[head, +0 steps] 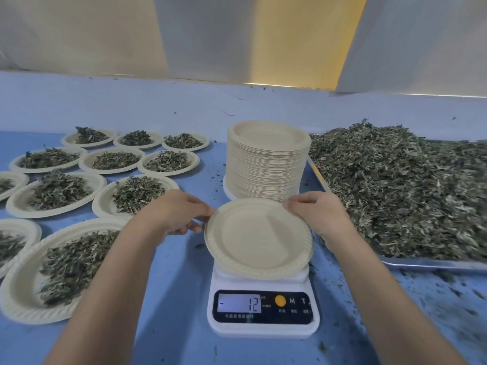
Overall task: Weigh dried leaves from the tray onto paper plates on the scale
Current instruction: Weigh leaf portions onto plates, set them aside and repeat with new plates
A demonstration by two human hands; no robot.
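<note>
An empty cream paper plate (257,239) hangs tilted just above the white digital scale (263,327), whose display reads -12. My left hand (181,213) pinches the plate's left rim and my right hand (316,210) pinches its upper right rim. A tall stack of empty paper plates (267,159) stands right behind. To the right, a metal tray (432,263) holds a big heap of dried leaves (400,188).
Several paper plates filled with dried leaves (60,262) cover the blue table (179,299) on the left. Leaf crumbs lie scattered at the front right. A wall runs along the table's far edge.
</note>
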